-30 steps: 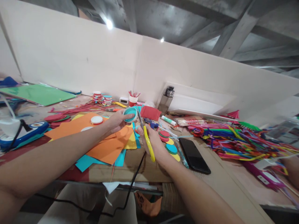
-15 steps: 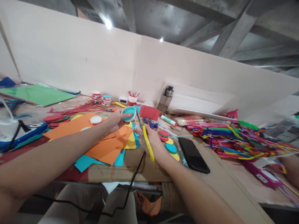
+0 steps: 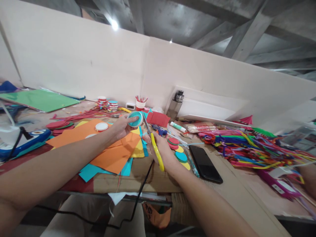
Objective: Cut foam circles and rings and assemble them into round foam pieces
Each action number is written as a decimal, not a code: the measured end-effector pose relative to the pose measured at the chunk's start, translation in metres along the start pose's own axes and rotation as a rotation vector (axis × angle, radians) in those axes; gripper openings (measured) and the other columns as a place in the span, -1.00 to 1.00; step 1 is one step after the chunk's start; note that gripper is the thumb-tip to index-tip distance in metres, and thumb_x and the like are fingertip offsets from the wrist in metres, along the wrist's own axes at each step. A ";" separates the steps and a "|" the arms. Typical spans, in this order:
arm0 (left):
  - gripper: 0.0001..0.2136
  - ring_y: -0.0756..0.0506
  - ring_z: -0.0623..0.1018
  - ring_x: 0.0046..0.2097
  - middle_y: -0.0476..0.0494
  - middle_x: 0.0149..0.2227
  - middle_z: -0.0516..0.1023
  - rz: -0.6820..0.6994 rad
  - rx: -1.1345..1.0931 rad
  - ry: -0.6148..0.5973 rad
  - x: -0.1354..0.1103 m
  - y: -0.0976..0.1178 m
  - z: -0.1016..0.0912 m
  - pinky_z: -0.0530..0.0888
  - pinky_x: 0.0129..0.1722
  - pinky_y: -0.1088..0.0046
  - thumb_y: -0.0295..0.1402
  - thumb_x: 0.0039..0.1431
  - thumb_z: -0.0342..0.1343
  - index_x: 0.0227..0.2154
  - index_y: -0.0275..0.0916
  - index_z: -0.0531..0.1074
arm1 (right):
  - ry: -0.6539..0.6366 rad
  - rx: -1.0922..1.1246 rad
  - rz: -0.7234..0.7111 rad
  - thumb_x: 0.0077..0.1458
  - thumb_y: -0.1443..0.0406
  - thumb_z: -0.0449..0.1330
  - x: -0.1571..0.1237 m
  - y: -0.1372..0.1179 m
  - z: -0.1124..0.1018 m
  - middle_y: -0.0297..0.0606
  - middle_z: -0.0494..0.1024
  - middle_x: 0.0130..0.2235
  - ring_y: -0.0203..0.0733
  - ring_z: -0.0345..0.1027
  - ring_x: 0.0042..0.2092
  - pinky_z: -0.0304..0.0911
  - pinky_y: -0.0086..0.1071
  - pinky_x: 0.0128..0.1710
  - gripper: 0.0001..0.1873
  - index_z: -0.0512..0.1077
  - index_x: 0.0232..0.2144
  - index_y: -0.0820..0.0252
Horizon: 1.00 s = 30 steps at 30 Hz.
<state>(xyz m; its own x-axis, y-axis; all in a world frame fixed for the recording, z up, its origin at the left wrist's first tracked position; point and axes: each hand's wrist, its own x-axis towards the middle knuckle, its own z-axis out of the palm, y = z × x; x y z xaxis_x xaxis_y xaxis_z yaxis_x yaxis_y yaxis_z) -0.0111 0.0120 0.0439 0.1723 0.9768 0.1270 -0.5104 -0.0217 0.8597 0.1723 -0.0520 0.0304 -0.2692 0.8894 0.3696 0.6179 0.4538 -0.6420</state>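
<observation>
My left hand (image 3: 120,127) grips a round white-rimmed lid with a teal paper disc (image 3: 135,114) in it; the thumb lies across its face. In my right hand (image 3: 165,149) are scissors with yellow handles (image 3: 157,154). Their blades point up and away, beside the right edge of the lid. Whether the blades touch the teal paper I cannot tell. Below the left hand lie orange paper sheets (image 3: 118,161), with teal paper (image 3: 87,172) partly under them. Another white lid (image 3: 101,126) rests on the orange paper.
Red discs (image 3: 173,141), teal discs (image 3: 181,156) and a black phone (image 3: 206,164) lie right of my hand. Farther right are pipe cleaners (image 3: 244,148). A glue stick (image 3: 178,126) and a bottle (image 3: 174,107) stand near the white partition (image 3: 98,65). A black cable (image 3: 138,197) hangs over the table edge.
The lid in my left hand has shifted slightly left and tilted a little. My right hand with the scissors has barely moved.
</observation>
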 end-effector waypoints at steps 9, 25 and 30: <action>-0.70 0.02 0.52 -0.43 -0.11 -0.41 0.56 0.022 0.073 -0.100 0.001 -0.003 -0.001 0.40 -0.51 0.62 -0.35 -0.20 0.39 -0.36 -0.34 0.51 | 0.010 0.021 -0.035 0.16 0.07 0.05 0.000 -0.002 -0.003 -0.43 0.28 -0.51 -0.34 0.09 -0.46 0.02 -0.47 -0.46 -0.69 0.19 -0.47 0.15; -0.70 0.03 0.52 -0.44 -0.11 -0.42 0.56 0.027 0.070 -0.095 0.001 0.001 -0.004 0.41 -0.50 0.62 -0.38 -0.21 0.39 -0.35 -0.36 0.52 | -0.003 0.028 -0.002 0.14 0.05 0.07 0.000 -0.002 -0.004 -0.43 0.30 -0.52 -0.36 0.08 -0.48 -0.01 -0.47 -0.48 -0.66 0.19 -0.50 0.15; -0.79 0.06 0.51 -0.41 -0.09 -0.40 0.57 0.047 0.000 -0.029 0.004 -0.001 -0.004 0.45 -0.39 0.62 -0.42 -0.14 0.33 -0.38 -0.36 0.52 | -0.013 0.035 -0.010 0.15 0.02 0.05 -0.001 -0.004 -0.004 -0.42 0.30 -0.52 -0.36 0.08 -0.49 -0.01 -0.46 -0.50 -0.64 0.21 -0.49 0.15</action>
<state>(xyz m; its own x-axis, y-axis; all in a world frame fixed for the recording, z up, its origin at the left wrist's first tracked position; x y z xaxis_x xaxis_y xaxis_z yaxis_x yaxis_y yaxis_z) -0.0135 0.0168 0.0416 0.1724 0.9682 0.1815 -0.5181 -0.0676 0.8526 0.1729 -0.0550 0.0354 -0.2853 0.8853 0.3673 0.5886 0.4643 -0.6618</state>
